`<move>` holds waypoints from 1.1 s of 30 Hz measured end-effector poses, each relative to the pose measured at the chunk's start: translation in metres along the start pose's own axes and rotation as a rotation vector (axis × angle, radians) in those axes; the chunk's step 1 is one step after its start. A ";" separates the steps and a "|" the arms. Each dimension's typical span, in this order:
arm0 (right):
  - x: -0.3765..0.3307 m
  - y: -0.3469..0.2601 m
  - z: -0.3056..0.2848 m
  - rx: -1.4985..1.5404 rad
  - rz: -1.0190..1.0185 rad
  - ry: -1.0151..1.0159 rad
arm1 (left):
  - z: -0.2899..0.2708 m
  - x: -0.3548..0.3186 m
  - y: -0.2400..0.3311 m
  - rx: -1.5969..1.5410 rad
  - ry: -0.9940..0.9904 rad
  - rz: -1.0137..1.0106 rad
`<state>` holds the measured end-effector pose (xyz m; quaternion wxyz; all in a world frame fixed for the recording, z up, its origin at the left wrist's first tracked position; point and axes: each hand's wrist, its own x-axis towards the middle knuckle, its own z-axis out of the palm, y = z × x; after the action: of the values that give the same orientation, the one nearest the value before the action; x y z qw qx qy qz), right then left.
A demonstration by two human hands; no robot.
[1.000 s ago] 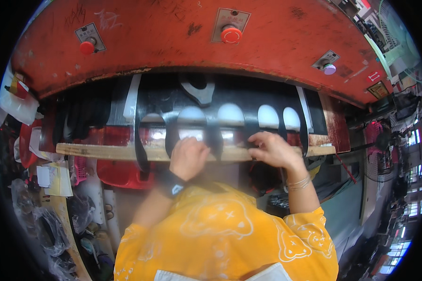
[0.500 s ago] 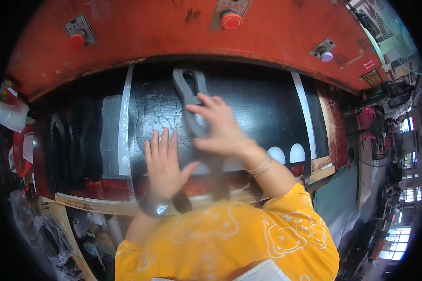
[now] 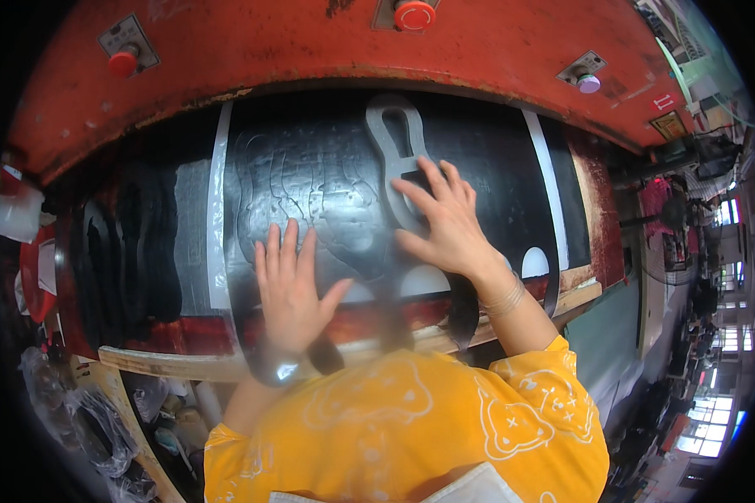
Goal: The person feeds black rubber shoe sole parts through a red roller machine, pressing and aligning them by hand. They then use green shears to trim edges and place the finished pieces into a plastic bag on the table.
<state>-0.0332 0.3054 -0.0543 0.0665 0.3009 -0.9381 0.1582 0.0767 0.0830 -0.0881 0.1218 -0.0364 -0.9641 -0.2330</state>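
Note:
A grey, shoe-sole-shaped cutting die [image 3: 378,132] with an opening at its far end lies on a glossy black sheet [image 3: 499,180]. Over the near half of this die is my right hand [image 3: 449,222], its fingers and thumb spread across the frame and gripping it; the hand hides part of the near end. Flat on the sheet, left of the die, my left hand [image 3: 292,293] has its fingers stretched out and holds nothing. Between and beyond my hands, curved sole-shaped cut lines [image 3: 298,172] mark the sheet's left part.
A red machine body [image 3: 294,50] with push buttons [image 3: 414,15] spans the far side. Dark cut pieces [image 3: 134,260] lie at the left. White strips [image 3: 221,201] flank the sheet, and a wooden rail [image 3: 176,362] runs along the near edge.
My right hand and the cutting die have moved to the right across the sheet, uncovering more cut lines. My left hand stays in nearly the same place.

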 end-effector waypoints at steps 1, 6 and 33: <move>0.001 0.004 0.001 0.004 0.023 0.044 | -0.001 0.003 -0.001 -0.061 0.015 -0.010; 0.026 0.032 0.027 0.235 0.080 0.343 | -0.006 0.008 0.014 -0.632 -0.036 -0.062; 0.009 0.140 -0.016 0.040 0.124 0.075 | 0.046 0.135 0.003 -0.212 0.084 -0.027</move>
<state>-0.1220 0.4130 -0.0729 0.0854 0.2375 -0.9484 0.1920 -0.0637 0.1091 -0.0924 0.1543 -0.0264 -0.9285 -0.3367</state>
